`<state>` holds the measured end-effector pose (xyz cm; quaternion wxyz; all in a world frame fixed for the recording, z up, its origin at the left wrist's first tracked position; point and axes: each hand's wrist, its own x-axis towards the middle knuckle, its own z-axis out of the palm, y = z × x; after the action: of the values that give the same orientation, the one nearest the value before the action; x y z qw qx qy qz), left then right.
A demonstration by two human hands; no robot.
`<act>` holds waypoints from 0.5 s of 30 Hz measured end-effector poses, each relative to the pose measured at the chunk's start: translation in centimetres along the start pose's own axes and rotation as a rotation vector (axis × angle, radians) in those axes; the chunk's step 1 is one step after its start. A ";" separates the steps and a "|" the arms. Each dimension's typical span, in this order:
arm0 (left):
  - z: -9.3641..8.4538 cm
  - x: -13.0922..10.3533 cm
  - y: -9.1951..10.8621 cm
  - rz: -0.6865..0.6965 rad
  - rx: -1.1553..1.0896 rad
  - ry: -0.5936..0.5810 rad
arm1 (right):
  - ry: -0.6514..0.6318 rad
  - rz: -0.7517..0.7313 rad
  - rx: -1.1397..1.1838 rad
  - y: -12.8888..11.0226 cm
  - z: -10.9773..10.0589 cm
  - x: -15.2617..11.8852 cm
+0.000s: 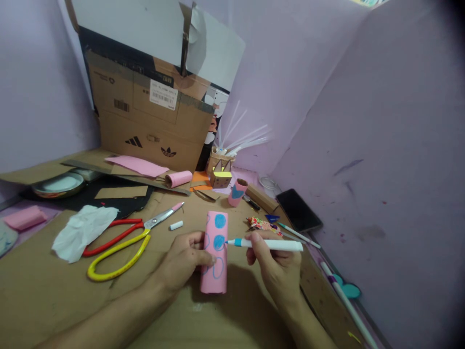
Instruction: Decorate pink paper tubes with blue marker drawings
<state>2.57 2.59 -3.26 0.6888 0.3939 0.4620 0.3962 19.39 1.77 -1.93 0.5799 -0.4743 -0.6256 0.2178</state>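
A pink cardboard tube (214, 276) is held upright by my left hand (189, 259), whose fingers wrap its left side with the thumb across the front. Blue ovals are drawn on the tube; the two on the upper right are coloured in, while others are outlines. My right hand (274, 257) is closed round a white felt-tip pen (281, 245), its blue tip at the right edge of the second coloured oval. A white pen cap (176, 225) lies left of the tube. Large scissors (140, 230) with red and yellow handles rest near my left hand, blades apart from the tube.
A big cardboard box (145, 111) stands at the back. A pink tube with a blue pattern (238, 192), a plain pink roll (179, 179) and a small cardboard box (220, 180) are behind my hands. To the right lies a phone (298, 210); crumpled tissue (83, 232) is at left.
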 end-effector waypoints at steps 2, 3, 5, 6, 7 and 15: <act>0.0 0.0 0.0 -0.003 -0.003 0.006 | -0.028 0.008 -0.007 0.2 0.0 0.0; 0.0 0.0 0.0 -0.004 -0.004 0.010 | -0.038 0.014 -0.008 0.3 0.1 -0.1; 0.0 0.0 0.0 0.000 -0.006 0.015 | -0.045 0.029 0.004 0.4 0.1 -0.2; 0.0 0.0 0.0 0.004 -0.004 0.016 | -0.045 0.038 0.016 0.5 0.1 -0.3; 0.0 0.0 0.0 0.008 0.000 0.016 | -0.046 0.048 0.027 0.6 0.1 -0.3; 0.0 0.2 -0.1 0.004 -0.004 0.017 | -0.070 0.048 0.048 0.5 0.2 -0.5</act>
<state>2.65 2.73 -3.40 0.6848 0.3902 0.4662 0.4019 19.30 1.67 -2.62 0.5634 -0.4672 -0.6285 0.2632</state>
